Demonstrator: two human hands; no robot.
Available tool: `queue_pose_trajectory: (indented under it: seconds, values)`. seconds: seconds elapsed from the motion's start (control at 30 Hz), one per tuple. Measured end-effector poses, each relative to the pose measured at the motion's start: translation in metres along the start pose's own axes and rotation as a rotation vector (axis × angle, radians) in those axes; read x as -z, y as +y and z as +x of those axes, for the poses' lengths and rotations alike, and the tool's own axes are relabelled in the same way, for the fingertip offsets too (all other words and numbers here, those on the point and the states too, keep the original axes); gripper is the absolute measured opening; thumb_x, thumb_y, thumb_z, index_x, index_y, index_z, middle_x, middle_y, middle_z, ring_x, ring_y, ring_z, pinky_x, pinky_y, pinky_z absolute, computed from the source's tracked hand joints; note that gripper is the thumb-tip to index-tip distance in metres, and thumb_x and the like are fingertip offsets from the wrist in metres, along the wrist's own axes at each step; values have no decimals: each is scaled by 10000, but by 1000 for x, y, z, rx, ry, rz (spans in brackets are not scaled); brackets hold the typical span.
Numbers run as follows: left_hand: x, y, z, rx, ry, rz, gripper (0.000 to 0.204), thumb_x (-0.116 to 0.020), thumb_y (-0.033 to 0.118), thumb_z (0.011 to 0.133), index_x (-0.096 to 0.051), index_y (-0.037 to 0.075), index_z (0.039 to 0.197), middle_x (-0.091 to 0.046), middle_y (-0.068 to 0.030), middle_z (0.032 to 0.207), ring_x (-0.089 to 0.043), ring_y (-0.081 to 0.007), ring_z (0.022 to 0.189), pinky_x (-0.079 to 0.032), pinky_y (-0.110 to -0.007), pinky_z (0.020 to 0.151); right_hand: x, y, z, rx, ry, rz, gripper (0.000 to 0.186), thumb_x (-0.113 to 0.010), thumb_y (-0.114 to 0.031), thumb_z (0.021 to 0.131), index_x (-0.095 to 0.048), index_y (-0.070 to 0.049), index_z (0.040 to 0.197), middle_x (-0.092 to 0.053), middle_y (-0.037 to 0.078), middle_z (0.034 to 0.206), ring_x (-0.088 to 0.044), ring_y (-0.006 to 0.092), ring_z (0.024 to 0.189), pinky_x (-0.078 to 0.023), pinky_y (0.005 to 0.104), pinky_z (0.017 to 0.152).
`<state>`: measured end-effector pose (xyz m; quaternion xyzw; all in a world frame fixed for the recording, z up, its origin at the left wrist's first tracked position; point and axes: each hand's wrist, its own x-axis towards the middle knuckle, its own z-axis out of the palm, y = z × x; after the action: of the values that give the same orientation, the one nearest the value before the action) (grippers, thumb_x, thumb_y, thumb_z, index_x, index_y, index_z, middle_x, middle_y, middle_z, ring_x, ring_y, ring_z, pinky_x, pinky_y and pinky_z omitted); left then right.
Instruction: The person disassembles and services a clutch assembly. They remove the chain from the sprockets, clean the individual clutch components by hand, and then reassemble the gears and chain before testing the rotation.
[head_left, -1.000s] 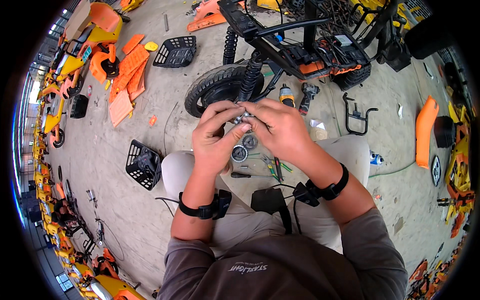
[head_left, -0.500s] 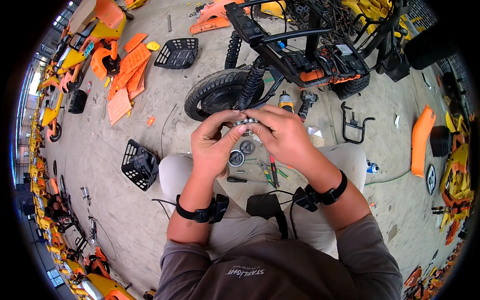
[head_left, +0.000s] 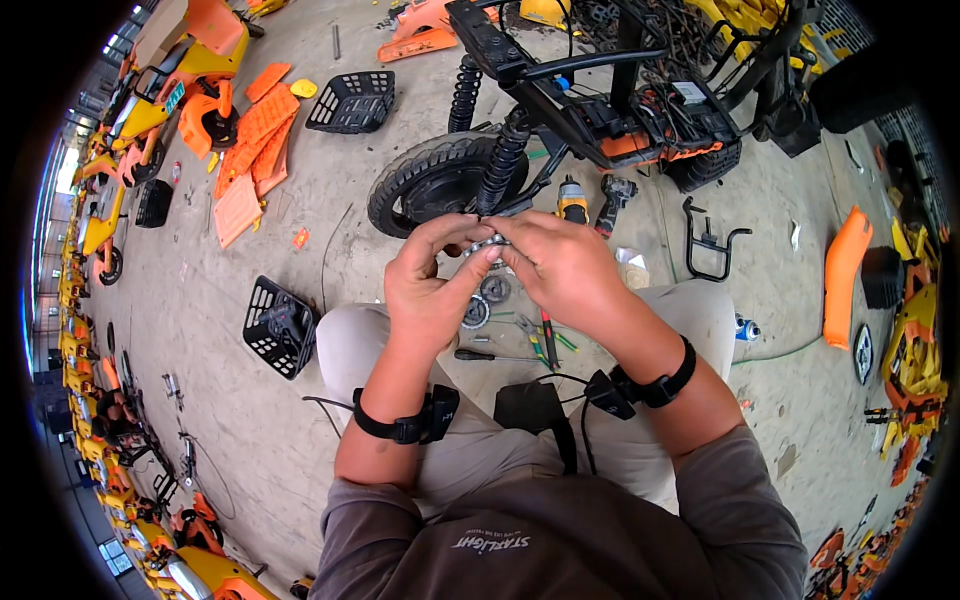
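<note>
Both hands meet in front of me above the floor, holding a small silvery ball-bearing ring with a row of bead-like bumps. My left hand pinches its left side between thumb and fingers. On the right side, the thumb and fingers of my right hand close on it; they cover part of the ring. Below the hands on the concrete lie a dark round part and a toothed ring-shaped part. Nearby are a screwdriver, green-handled pliers and a red-and-black-handled tool.
A stripped scooter frame with its wheel stands just ahead. Beside it lie a yellow drill and a dark power driver. Black baskets and orange panels lie to the left, a black bracket to the right.
My fingers have shifted slightly on the ring, and the left thumb sits a little higher. Both hands still hold it in nearly the same place.
</note>
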<state>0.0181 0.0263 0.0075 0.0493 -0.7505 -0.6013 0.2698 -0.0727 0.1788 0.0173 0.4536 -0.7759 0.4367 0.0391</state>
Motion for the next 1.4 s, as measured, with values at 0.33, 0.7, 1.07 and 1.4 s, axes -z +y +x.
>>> queue_pose_trajectory:
  seconds: [0.33, 0.7, 1.07, 1.4]
  values:
    - [7, -3, 5, 50, 41, 66, 301, -761, -23, 816, -594, 0, 1065, -689, -85, 1000, -634, -128, 905, -489, -264, 816, -8, 5, 0, -83, 58, 153, 279, -681, -203, 880, -668, -22, 1091, -682, 160, 938, -664, 367, 841, -535, 432, 723]
    - [38, -26, 18, 82, 155, 28, 249, -629, 74, 960, -540, -70, 1143, -649, -170, 1092, -651, -217, 977, -541, -315, 877, -55, 6, 29, -260, 8, 426, 213, -639, -272, 812, -706, -90, 902, -699, 157, 859, -678, 379, 841, -526, 495, 718]
    - [46, -27, 18, 3, 238, 88, 249, -661, 49, 935, -530, -66, 1113, -642, -190, 1124, -645, -239, 1021, -532, -348, 941, -50, 3, 37, -232, -28, 439, 268, -591, -201, 776, -764, -141, 971, -721, 140, 864, -688, 347, 811, -540, 459, 706]
    - [41, -26, 16, 54, 212, -87, 251, -639, 51, 948, -522, -59, 1141, -622, -198, 1164, -642, -244, 1031, -531, -344, 899, -39, 7, 38, -289, -104, 536, 262, -615, -241, 745, -773, -135, 925, -729, 126, 875, -693, 323, 838, -538, 441, 727]
